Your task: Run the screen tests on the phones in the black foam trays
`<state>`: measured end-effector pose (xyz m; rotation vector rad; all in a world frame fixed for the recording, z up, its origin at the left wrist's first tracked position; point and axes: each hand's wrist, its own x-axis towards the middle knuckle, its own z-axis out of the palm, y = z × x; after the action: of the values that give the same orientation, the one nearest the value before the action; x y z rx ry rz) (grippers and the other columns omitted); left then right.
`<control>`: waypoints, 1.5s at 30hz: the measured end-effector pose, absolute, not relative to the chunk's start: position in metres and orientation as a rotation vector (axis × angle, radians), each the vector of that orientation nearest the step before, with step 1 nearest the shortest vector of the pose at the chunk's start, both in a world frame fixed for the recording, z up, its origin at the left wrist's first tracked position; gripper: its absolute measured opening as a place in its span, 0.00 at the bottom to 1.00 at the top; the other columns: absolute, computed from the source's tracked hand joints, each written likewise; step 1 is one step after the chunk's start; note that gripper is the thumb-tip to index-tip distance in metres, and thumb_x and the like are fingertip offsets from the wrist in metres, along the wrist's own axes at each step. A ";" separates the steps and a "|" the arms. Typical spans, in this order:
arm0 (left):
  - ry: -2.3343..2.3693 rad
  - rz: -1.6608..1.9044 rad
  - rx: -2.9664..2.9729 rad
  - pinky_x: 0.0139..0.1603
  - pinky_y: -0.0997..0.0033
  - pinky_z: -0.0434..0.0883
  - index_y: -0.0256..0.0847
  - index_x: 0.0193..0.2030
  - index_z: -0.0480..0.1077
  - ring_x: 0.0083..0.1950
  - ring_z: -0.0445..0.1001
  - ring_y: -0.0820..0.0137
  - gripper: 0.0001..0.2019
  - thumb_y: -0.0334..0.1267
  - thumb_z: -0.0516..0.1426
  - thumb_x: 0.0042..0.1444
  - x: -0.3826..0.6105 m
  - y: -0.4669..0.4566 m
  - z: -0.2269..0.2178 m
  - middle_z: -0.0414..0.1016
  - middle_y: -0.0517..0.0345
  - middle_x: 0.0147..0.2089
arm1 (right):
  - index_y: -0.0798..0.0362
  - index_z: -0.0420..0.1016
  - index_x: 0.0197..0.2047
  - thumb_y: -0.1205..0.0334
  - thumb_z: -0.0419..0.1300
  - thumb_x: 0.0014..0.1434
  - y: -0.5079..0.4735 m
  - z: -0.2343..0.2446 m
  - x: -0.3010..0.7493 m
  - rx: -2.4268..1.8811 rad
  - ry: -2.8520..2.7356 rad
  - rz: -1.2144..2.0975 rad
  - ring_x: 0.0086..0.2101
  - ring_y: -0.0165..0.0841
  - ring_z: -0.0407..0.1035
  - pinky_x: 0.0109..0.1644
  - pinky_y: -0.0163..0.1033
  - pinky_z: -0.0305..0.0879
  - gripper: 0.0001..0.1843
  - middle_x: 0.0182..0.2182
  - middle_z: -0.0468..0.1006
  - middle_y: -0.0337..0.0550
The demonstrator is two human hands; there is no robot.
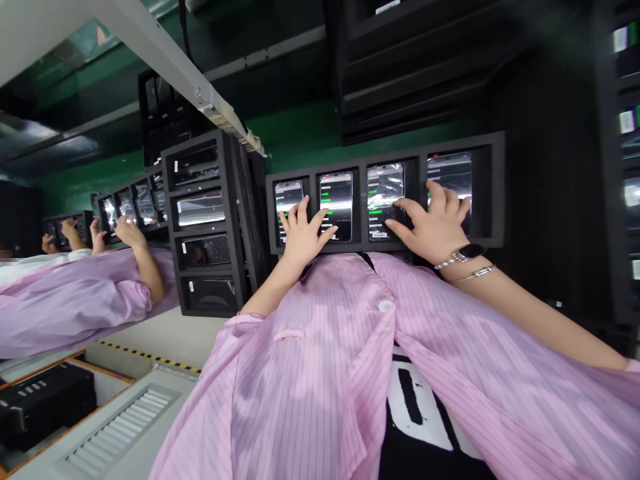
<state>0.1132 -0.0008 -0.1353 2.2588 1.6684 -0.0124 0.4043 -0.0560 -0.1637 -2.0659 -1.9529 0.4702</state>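
Note:
Just before me lies a black foam tray (498, 187) with several smartphones in a row, their lit screens showing lines of white and green text. Spread over the leftmost phone (289, 193), the fingers of my left hand (306, 235) reach to the edge of the second phone (340, 197). My right hand (434, 227) is open too. Its thumb and index finger are at the third phone (385, 187), which has a crinkled, shiny film, and its other fingers lie over the rightmost phone (453, 170). Neither hand grips a phone.
A stack of black trays (200, 203) with dark-screened phones stands at my left. Beyond it a co-worker's hand (131, 231) is over another tray. More black trays (400, 87) are piled behind. A white metal beam (170, 57) slants overhead. Further phones (631, 121) line the right edge.

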 end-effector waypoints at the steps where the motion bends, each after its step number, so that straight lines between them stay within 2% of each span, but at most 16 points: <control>1: 1.668 -0.009 2.260 0.79 0.21 0.43 0.55 0.69 0.73 0.79 0.55 0.39 0.27 0.61 0.57 0.68 0.113 0.001 -0.136 0.54 0.44 0.82 | 0.47 0.77 0.63 0.36 0.52 0.71 -0.054 -0.164 0.404 -2.061 -1.942 0.464 0.67 0.73 0.48 0.65 0.88 0.38 0.30 0.75 0.51 0.63; 5: 1.681 0.069 2.258 0.81 0.25 0.42 0.55 0.72 0.71 0.82 0.51 0.41 0.29 0.60 0.58 0.68 0.110 -0.004 -0.135 0.51 0.45 0.83 | 0.49 0.76 0.64 0.37 0.53 0.72 -0.053 -0.156 0.404 -2.033 -1.936 0.458 0.69 0.75 0.45 0.66 0.88 0.37 0.30 0.76 0.49 0.64; 8: 1.681 0.107 2.278 0.82 0.28 0.40 0.55 0.73 0.69 0.83 0.49 0.43 0.31 0.61 0.58 0.68 0.106 -0.014 -0.134 0.51 0.47 0.83 | 0.49 0.73 0.67 0.38 0.52 0.73 -0.060 -0.143 0.403 -1.979 -1.997 0.434 0.73 0.71 0.40 0.71 0.83 0.36 0.31 0.77 0.48 0.62; 13: 1.662 0.073 2.277 0.83 0.28 0.39 0.52 0.73 0.69 0.84 0.47 0.43 0.32 0.62 0.58 0.67 0.104 -0.022 -0.140 0.53 0.45 0.83 | 0.52 0.68 0.71 0.40 0.50 0.73 -0.076 -0.147 0.398 -1.867 -2.131 0.428 0.73 0.63 0.46 0.75 0.79 0.37 0.33 0.73 0.59 0.60; 16: 1.629 0.080 2.284 0.83 0.28 0.39 0.51 0.74 0.68 0.84 0.46 0.41 0.35 0.63 0.60 0.65 0.105 -0.020 -0.148 0.54 0.45 0.82 | 0.54 0.68 0.71 0.40 0.51 0.73 -0.083 -0.164 0.392 -1.852 -2.142 0.427 0.73 0.62 0.47 0.75 0.79 0.38 0.34 0.73 0.61 0.61; 20: 1.609 0.124 2.314 0.83 0.28 0.39 0.51 0.74 0.68 0.84 0.46 0.40 0.37 0.65 0.61 0.63 0.105 -0.017 -0.155 0.55 0.45 0.82 | 0.56 0.68 0.72 0.39 0.52 0.73 -0.085 -0.181 0.388 -1.864 -2.124 0.397 0.73 0.62 0.47 0.75 0.79 0.37 0.36 0.73 0.60 0.63; 26: 1.620 0.208 2.335 0.82 0.26 0.40 0.52 0.75 0.67 0.84 0.44 0.38 0.38 0.65 0.61 0.63 0.104 -0.016 -0.163 0.56 0.45 0.81 | 0.52 0.60 0.78 0.34 0.51 0.73 -0.076 -0.182 0.384 -1.894 -2.082 0.402 0.75 0.64 0.43 0.75 0.80 0.35 0.41 0.77 0.52 0.61; 32: 1.626 0.224 2.358 0.81 0.24 0.40 0.53 0.75 0.66 0.85 0.43 0.37 0.38 0.66 0.60 0.63 0.106 -0.016 -0.167 0.55 0.46 0.82 | 0.54 0.57 0.79 0.33 0.49 0.73 -0.072 -0.185 0.380 -1.917 -2.062 0.350 0.75 0.64 0.43 0.75 0.80 0.34 0.43 0.76 0.53 0.64; 38: 1.589 0.258 2.405 0.81 0.22 0.38 0.52 0.75 0.67 0.85 0.42 0.36 0.40 0.71 0.57 0.63 0.102 -0.017 -0.172 0.54 0.44 0.83 | 0.55 0.61 0.77 0.34 0.49 0.73 -0.073 -0.187 0.382 -1.891 -2.100 0.353 0.75 0.64 0.43 0.75 0.81 0.35 0.42 0.76 0.53 0.64; 42: 1.416 0.307 2.505 0.82 0.26 0.39 0.52 0.74 0.68 0.83 0.48 0.38 0.46 0.77 0.58 0.56 0.095 -0.020 -0.176 0.60 0.43 0.80 | 0.54 0.61 0.77 0.33 0.50 0.73 -0.078 -0.190 0.389 -1.734 -2.170 0.316 0.74 0.60 0.48 0.77 0.76 0.37 0.42 0.74 0.59 0.62; 45: 1.347 0.298 2.545 0.83 0.28 0.41 0.54 0.72 0.71 0.83 0.51 0.40 0.43 0.75 0.60 0.56 0.093 -0.022 -0.178 0.62 0.45 0.79 | 0.52 0.67 0.73 0.33 0.51 0.73 -0.083 -0.193 0.394 -1.633 -2.263 0.249 0.72 0.56 0.53 0.78 0.71 0.40 0.39 0.73 0.63 0.59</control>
<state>0.0926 -0.0216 -0.1779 2.5453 1.3471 0.2978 0.3942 -0.0826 -0.1931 -1.6333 -2.2626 0.2494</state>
